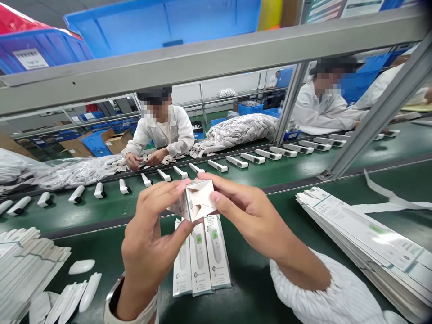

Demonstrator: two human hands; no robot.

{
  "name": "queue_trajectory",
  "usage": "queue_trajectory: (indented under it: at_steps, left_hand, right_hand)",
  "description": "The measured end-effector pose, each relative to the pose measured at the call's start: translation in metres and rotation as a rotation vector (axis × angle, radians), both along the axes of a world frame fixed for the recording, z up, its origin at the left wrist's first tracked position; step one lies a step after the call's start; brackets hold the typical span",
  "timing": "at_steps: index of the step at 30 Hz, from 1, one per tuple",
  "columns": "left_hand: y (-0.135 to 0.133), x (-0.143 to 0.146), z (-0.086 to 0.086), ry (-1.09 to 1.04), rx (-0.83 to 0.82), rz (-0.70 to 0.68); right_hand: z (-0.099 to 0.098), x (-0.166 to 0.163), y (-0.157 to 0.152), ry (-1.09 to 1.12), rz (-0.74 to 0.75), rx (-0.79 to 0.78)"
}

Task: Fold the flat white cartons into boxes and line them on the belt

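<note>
1. at the far left i see a stack of flat cartons (33,261), cut off by the left edge, on a green work surface (249,301); a blue bin (50,51) with a label sits on the shelf above.
2. next to that stack lie loose white plastic parts (89,292), the nearest cut off by the bottom edge.
3. the left hand (151,234) is half closed, fingers over the top and thumb underneath, gripping the small carton's left side; a watch (113,292) shows partly at its wrist.
4. past that hand, a co-worker in white (168,130) bends over a heap of pale parts, whose kind i can't make out, across a green belt (81,218) carrying a row of white devices (218,166).
5. the small carton (201,200) is held up between both hands; its end, flaps partly folded in, points toward me, and its long axis runs away and a little left, so most of its length and its far end are hidden.
6. below it three printed boxes (201,261) lie side by side, long axes running away from me, far ends partly covered.
7. the right hand (246,209) is partly closed, thumb against the end's right edge, fingers along the top, also holding the carton.
8. farther right, a fanned stack of printed cartons (367,238) slants down to the right edge, which crops it; a second co-worker (320,103) sits beyond a metal post (292,103).
</note>
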State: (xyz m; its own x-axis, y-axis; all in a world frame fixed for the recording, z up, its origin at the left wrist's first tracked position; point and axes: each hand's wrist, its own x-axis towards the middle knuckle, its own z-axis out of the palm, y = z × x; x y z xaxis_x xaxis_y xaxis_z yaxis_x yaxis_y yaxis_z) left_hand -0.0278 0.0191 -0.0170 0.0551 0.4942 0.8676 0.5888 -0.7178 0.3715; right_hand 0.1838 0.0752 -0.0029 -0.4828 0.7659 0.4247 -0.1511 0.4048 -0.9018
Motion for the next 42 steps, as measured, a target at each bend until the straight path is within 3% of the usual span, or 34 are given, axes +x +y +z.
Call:
queue_trajectory:
  at_steps: [3, 11, 17, 20, 23, 27, 29, 32, 34, 36, 39, 42]
  left_hand:
    - [-0.005, 0.002, 0.002, 0.035, 0.031, 0.023]
    - [-0.011, 0.009, 0.007, 0.161, 0.158, 0.092]
    - [-0.011, -0.005, 0.005, 0.125, 0.043, 0.023]
    - [-0.010, -0.010, 0.008, 0.187, 0.067, 0.050]
    - [-0.009, -0.009, 0.017, 0.343, 0.074, 0.070]
    - [-0.010, -0.005, 0.020, 0.315, 0.004, 0.067]
    - [-0.015, -0.005, 0.006, 0.309, -0.091, 0.054]
    - [-0.023, -0.007, -0.044, 0.529, -0.269, -0.061]
    - [-0.027, -0.005, -0.086, 0.692, -0.388, -0.083]
    - [-0.028, 0.001, -0.120, 0.773, -0.475, -0.089]
    - [-0.027, 0.010, -0.144, 0.801, -0.533, -0.105]
    - [-0.025, 0.013, -0.146, 0.823, -0.541, -0.127]
  right_hand:
    - [0.003, -0.004, -0.009, -0.014, -0.052, -0.007]
    - [0.003, -0.011, -0.023, -0.069, -0.256, 0.173]
    - [0.006, -0.006, -0.025, -0.114, -0.175, 0.125]
    - [0.005, -0.005, -0.023, -0.099, -0.025, 0.085]
    - [0.000, -0.007, -0.017, -0.112, 0.054, 0.197]
    - [-0.027, 0.007, -0.013, -0.171, -0.240, 0.281]
    - [-0.055, 0.023, -0.021, -0.222, -0.423, 0.238]
    - [-0.112, 0.048, -0.048, -0.282, -0.674, 0.123]
    - [-0.150, 0.055, -0.071, -0.365, -0.665, 0.064]
    - [-0.178, 0.054, -0.092, -0.454, -0.552, 0.054]
    - [-0.188, 0.051, -0.108, -0.613, -0.459, 0.092]
    - [-0.170, 0.067, -0.092, -0.759, -0.507, 0.145]
